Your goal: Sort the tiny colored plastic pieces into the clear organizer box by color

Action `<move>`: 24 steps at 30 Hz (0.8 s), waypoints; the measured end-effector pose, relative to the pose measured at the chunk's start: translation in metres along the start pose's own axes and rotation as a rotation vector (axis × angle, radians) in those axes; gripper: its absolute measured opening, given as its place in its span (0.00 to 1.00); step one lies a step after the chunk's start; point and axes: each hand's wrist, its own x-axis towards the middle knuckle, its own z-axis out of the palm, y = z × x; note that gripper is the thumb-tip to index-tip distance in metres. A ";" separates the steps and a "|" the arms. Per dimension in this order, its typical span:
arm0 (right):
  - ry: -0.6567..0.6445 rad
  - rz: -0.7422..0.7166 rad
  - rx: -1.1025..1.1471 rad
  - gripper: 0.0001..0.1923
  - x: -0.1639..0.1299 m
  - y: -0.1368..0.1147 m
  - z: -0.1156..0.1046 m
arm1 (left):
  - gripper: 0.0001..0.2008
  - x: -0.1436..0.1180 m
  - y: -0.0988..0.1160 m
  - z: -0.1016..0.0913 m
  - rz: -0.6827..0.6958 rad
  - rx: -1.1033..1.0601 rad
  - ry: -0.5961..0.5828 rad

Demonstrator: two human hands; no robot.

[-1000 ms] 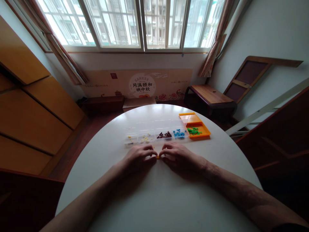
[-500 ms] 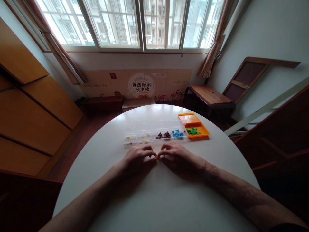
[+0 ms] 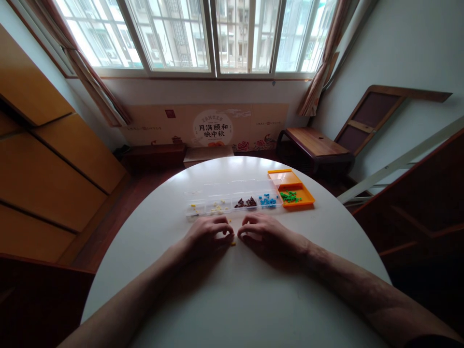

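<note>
My left hand rests low over the white table, index finger and thumb curled into a pinch. Anything between those fingertips is too small to make out. Just below them a small yellow building brick lies on the tabletop. Facing it across a narrow gap is my right hand, its fingers bent and tips pressed together; I cannot see whether they hold anything. A second tiny yellow piece lies between the hands, farther from me.
Beyond the hands stands a clear compartment box with pale yellow pieces, dark brown pieces and blue pieces. An orange tray at its right holds green pieces. A wooden bench is behind the table.
My fingertips, which met at a small orange-yellow piece, have drawn slightly apart. A yellow brick now shows on the table below my left fingertips.
</note>
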 end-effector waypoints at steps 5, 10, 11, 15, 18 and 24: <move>-0.003 0.021 0.004 0.08 -0.002 -0.001 0.001 | 0.09 -0.004 -0.012 -0.024 -0.097 0.090 0.067; -0.017 0.026 0.015 0.08 -0.003 -0.001 0.000 | 0.11 -0.013 -0.030 -0.057 -0.431 0.295 0.211; -0.015 0.025 0.019 0.08 -0.003 -0.001 -0.001 | 0.11 -0.015 -0.033 -0.061 -0.484 0.323 0.220; -0.009 0.026 0.027 0.08 -0.003 -0.002 -0.003 | 0.10 -0.020 -0.043 -0.067 -0.588 0.378 0.208; -0.007 0.028 0.026 0.08 -0.003 -0.001 -0.002 | 0.09 -0.023 -0.048 -0.064 -0.602 0.392 0.165; 0.001 0.024 0.028 0.07 -0.003 -0.001 -0.001 | 0.09 -0.023 -0.048 -0.066 -0.574 0.366 0.156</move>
